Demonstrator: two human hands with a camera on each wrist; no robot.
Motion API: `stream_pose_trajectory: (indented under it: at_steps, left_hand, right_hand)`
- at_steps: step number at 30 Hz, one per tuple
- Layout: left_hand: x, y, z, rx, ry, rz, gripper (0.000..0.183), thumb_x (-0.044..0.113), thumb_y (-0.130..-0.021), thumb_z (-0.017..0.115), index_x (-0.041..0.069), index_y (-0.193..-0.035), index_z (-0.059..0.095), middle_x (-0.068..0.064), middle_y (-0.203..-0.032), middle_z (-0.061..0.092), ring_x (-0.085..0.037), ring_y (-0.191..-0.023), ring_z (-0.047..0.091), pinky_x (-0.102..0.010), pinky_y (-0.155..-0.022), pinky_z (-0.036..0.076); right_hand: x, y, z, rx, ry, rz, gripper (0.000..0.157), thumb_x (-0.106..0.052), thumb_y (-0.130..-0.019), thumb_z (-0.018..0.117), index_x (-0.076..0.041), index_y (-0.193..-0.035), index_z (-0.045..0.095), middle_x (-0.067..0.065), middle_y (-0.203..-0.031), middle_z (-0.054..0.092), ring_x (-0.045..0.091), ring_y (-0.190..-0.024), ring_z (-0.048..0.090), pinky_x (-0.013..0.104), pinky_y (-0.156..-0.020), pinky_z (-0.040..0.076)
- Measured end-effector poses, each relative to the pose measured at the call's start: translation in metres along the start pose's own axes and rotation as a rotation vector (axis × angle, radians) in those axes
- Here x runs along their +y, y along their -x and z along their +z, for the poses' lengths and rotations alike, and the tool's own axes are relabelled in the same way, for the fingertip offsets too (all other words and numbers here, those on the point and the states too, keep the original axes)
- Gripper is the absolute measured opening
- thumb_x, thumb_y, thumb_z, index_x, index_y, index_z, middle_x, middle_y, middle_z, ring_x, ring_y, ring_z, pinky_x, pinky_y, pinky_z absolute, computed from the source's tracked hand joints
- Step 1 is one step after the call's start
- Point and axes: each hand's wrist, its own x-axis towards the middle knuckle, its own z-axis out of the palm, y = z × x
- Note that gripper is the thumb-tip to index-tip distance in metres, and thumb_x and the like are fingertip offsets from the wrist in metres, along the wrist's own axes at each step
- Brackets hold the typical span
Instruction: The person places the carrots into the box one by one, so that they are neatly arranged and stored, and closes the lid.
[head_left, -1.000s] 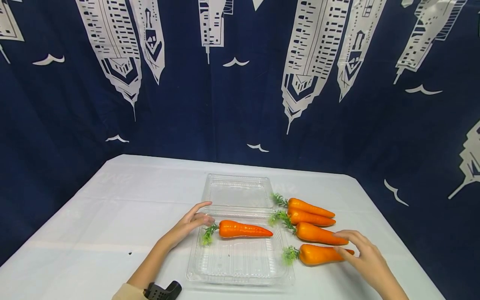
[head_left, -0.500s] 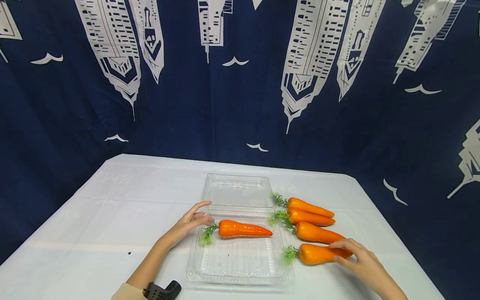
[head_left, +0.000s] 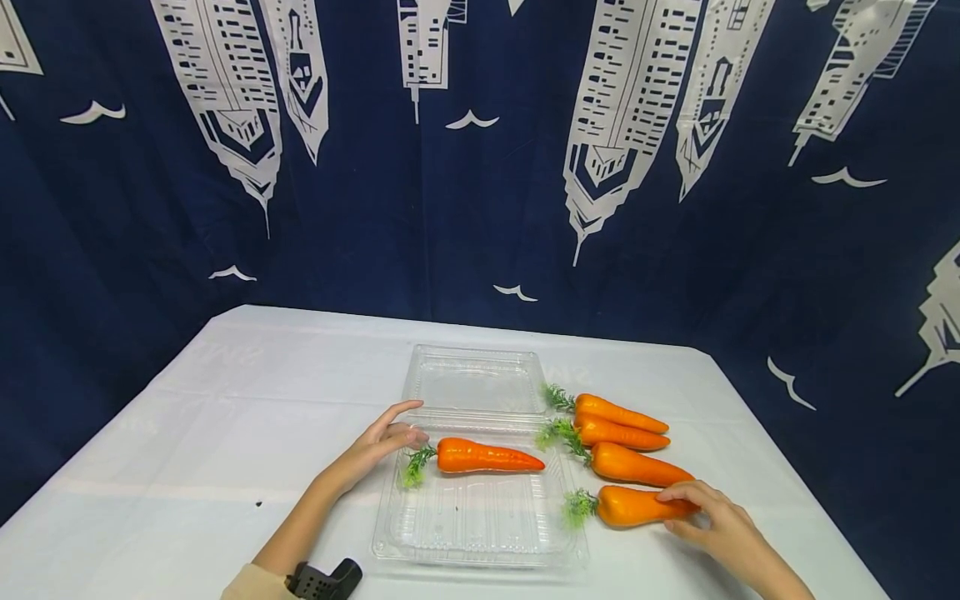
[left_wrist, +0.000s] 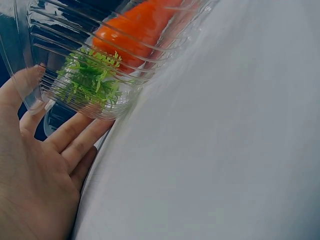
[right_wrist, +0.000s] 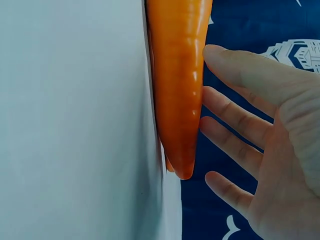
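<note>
In the head view, a clear plastic clamshell container [head_left: 480, 533] lies opened flat, with an orange carrot [head_left: 483, 457] with green leaves across the far part of its base. My left hand [head_left: 367, 454] holds the container's left rim near the hinge; the left wrist view shows the thumb and fingers [left_wrist: 75, 132] at the plastic edge beside the leaves. To the right of the container, the nearest of several loose carrots [head_left: 630, 507] lies on the table. My right hand [head_left: 716, 525] pinches this carrot near its tip, which the fingers partly cover.
Beyond the gripped carrot, more carrots [head_left: 630, 465] lie side by side, leaves toward the container. The container's lid [head_left: 476, 383] rests behind its base. A white cloth covers the table [head_left: 187, 467]; a dark blue printed curtain [head_left: 360, 233] hangs behind.
My right hand has shifted slightly down and left, off the neighbouring carrot, and its fingers have closed on the nearest one. The left hand and container have stayed put.
</note>
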Motion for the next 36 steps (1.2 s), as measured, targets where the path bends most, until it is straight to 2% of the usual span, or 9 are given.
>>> stream_pose_trajectory:
  at_steps: [7,13,18,24,30,36]
  left_hand:
    - [0.000,0.000,0.000,0.000,0.004,-0.003,0.049,0.028,-0.095,0.044,0.021,-0.141,0.027,-0.012,-0.116,0.062,-0.022,-0.101,0.060,-0.064,-0.103,0.019]
    - [0.002,0.001,0.001,0.004,0.013,-0.007,0.049,0.028,-0.095,0.045,0.024,-0.140,0.027,-0.012,-0.116,0.062,-0.022,-0.101,0.060,-0.064,-0.103,0.019]
    - [0.005,0.001,0.001,0.010,0.008,-0.005,0.049,0.029,-0.094,0.046,0.024,-0.140,0.028,-0.012,-0.115,0.062,-0.022,-0.101,0.060,-0.063,-0.103,0.020]
    - [0.005,0.001,0.001,0.010,0.005,-0.005,0.048,0.028,-0.094,0.046,0.026,-0.139,0.029,-0.012,-0.116,0.062,-0.023,-0.101,0.060,-0.063,-0.103,0.020]
    - [0.005,0.001,0.001,0.011,0.002,-0.008,0.048,0.029,-0.094,0.045,0.027,-0.139,0.029,-0.012,-0.116,0.062,-0.022,-0.101,0.060,-0.062,-0.103,0.021]
    - [0.004,0.001,0.002,0.012,0.000,-0.011,0.048,0.030,-0.094,0.045,0.026,-0.140,0.028,-0.011,-0.116,0.062,-0.022,-0.101,0.060,-0.062,-0.103,0.021]
  right_hand:
    - [0.002,0.000,0.000,-0.032,-0.031,-0.010,0.035,-0.035,-0.076,0.070,-0.022,-0.107,0.061,0.012,-0.122,0.055,0.037,-0.112,0.049,0.058,-0.083,0.043]
    - [0.005,0.000,0.001,-0.052,-0.054,0.001,0.041,-0.037,-0.076,0.069,-0.021,-0.112,0.059,0.011,-0.124,0.054,0.040,-0.118,0.045,0.061,-0.087,0.039]
    - [0.007,-0.001,0.001,-0.100,-0.094,0.011,0.043,-0.036,-0.077,0.069,-0.020,-0.115,0.057,0.013,-0.128,0.052,0.042,-0.121,0.042,0.063,-0.088,0.037]
    - [0.008,-0.002,0.003,-0.125,-0.123,-0.004,0.044,-0.031,-0.075,0.071,-0.018,-0.116,0.057,0.014,-0.126,0.053,0.039,-0.118,0.045,0.060,-0.090,0.038]
    - [0.010,-0.003,0.005,-0.149,-0.162,-0.019,0.046,-0.033,-0.076,0.070,-0.018,-0.117,0.057,0.013,-0.126,0.054,0.038,-0.117,0.046,0.060,-0.092,0.037]
    - [0.013,-0.004,0.008,-0.162,-0.173,-0.030,0.046,-0.036,-0.076,0.069,-0.020,-0.117,0.056,0.008,-0.125,0.055,0.018,-0.111,0.049,0.057,-0.094,0.037]
